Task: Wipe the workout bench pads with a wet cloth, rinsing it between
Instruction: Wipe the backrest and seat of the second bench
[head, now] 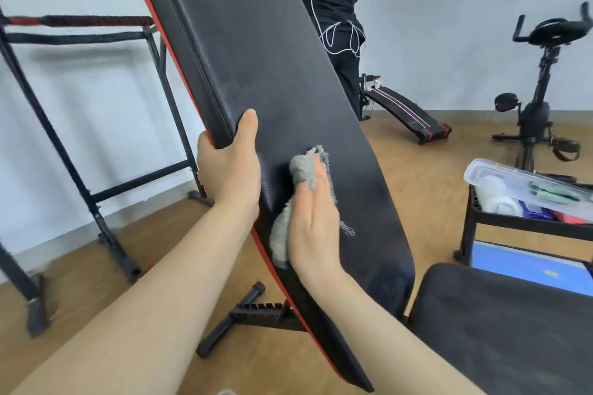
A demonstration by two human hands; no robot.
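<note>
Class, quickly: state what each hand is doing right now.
Left hand: closed, gripping the edge of the black padded backrest.
Right hand: open, flat palm pressing the crumpled grey cloth against the backrest.

The inclined backrest pad [256, 74] is bare above the left hand [229, 170] and the right hand [316, 221], which presses the grey cloth [300, 170] flat. The seat pad [503, 327] blocks the lower right, with a black cart [513, 221] behind it. A pull-up frame [90, 106] stands left; open wood floor [96, 282] lies between.
</note>
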